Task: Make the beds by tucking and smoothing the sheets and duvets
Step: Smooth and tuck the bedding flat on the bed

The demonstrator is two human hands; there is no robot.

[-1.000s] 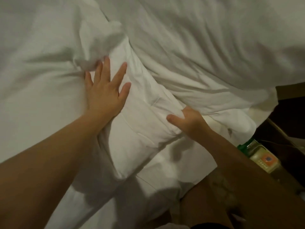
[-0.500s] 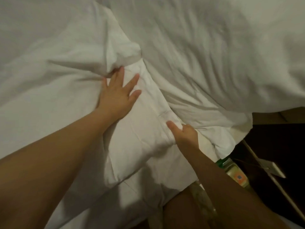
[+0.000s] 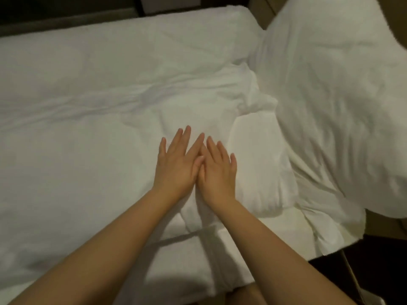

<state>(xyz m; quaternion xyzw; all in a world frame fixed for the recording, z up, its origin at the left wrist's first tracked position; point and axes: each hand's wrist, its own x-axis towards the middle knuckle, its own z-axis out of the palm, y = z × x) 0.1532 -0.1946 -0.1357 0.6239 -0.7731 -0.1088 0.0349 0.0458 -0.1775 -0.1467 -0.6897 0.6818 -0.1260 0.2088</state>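
Pressing both palms flat on the white duvet (image 3: 88, 128), we place our left hand (image 3: 176, 166) and right hand (image 3: 217, 175) side by side near the bed's near edge, slightly right of the middle of the view. The fingers of both hands are straight and a little spread, gripping nothing. The left index finger lies across the inner edge of the right hand, so the two hands touch. The duvet covers the bed from the left edge of the view to our hands and shows shallow creases running across it beyond our fingertips. Just right of the right hand, a thick fold (image 3: 259, 164) of the same bedding stands raised above the surface. A rumpled white pillow (image 3: 330, 95) lies beyond that fold at the upper right. Below the fold, a flat white sheet (image 3: 279, 234) reaches the mattress corner. A dark band (image 3: 66, 20) runs along the bed's far side, and dark floor (image 3: 378, 278) shows at the lower right.
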